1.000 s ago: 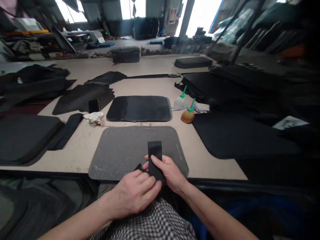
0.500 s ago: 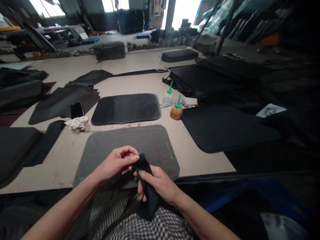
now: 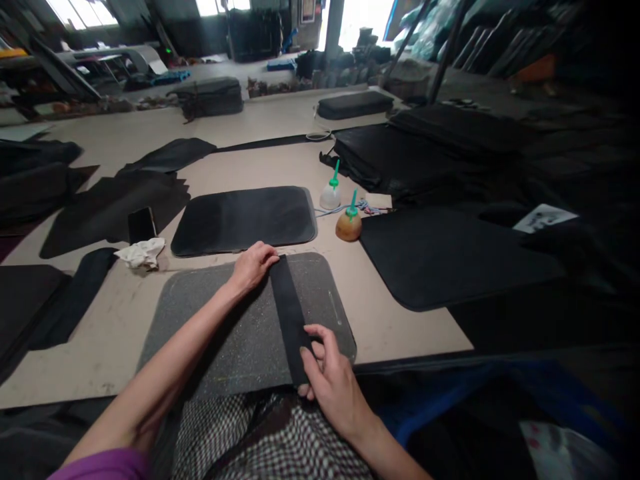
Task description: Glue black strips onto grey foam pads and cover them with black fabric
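A black strip (image 3: pixel 289 307) lies lengthwise over a grey speckled board (image 3: pixel 215 333) at the table's near edge. My left hand (image 3: pixel 254 265) pinches the strip's far end near the board's back edge. Around the strip's near part, my right hand (image 3: pixel 327 377) has its thumb and fingers on the side edge, holding it. Beyond the board lies a dark rounded panel (image 3: pixel 245 217). Part of the strip's near end is hidden by my right fingers.
Two squeeze bottles with green nozzles, one clear (image 3: pixel 331 195) and one amber (image 3: pixel 349 227), stand right of the panel. A phone (image 3: pixel 142 225) and crumpled white cloth (image 3: pixel 143 253) lie left. Black sheets (image 3: pixel 450 257) cover the right side.
The strip, bunched between my hands above my lap before, is now stretched out over the board. My left hand has moved forward; my right hand has moved slightly right and down.
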`<state>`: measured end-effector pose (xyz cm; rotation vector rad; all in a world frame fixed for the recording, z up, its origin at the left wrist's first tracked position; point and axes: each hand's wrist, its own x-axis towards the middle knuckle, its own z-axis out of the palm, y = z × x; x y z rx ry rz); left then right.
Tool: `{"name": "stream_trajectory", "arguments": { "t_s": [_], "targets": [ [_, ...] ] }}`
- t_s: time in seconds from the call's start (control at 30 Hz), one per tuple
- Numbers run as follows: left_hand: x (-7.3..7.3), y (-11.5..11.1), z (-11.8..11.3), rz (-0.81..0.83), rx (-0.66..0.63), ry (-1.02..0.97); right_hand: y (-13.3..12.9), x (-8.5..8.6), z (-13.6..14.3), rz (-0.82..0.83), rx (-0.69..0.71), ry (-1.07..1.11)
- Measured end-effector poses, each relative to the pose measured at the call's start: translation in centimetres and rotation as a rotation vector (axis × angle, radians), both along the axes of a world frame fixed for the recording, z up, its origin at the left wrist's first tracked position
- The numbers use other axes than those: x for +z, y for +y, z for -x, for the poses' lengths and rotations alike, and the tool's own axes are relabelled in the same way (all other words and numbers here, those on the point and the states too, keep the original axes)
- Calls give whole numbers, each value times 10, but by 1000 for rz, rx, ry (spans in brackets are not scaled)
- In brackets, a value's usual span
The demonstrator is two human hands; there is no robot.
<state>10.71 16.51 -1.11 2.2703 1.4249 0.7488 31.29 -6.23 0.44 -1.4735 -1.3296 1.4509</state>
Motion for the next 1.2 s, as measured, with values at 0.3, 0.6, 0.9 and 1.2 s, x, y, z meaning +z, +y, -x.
{"name": "stream_trajectory", "arguments": {
  "t_s": [0.3, 0.6, 0.9, 1.2],
  "targets": [
    [-9, 12, -14, -96, -54, 234, 4, 1, -1, -48, 64, -35],
    [-3, 6, -13, -149, -42, 361, 5, 1, 2, -13, 122, 24],
    [-1, 0, -15, -212, -39, 369, 4, 5, 3, -25, 120, -3],
    [-13, -12, -19, -326, -64, 485, 3, 10, 0, 11, 79, -32]
  ]
}}
